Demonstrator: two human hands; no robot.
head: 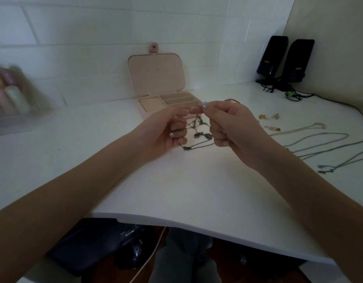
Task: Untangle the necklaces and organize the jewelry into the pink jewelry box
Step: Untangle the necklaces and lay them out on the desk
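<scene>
A tangle of thin dark necklaces (198, 133) with small pendants hangs between my two hands above the white table (186, 186). My left hand (168, 129) pinches one strand at the top, fingers curled. My right hand (229, 123) pinches the same knot from the right, fingertips nearly touching the left ones. Just behind my hands the pink jewelry box (156, 76) stands open, lid upright, with cream ring rolls and long compartments (176, 100). Part of the chains lies on the table under my hands.
Several untangled chains (319, 144) lie stretched out at the right, with small gold earrings (270, 117) near them. Two black speakers (284, 58) and cables stand at the back right. A blurred clear container (9, 99) sits at the far left.
</scene>
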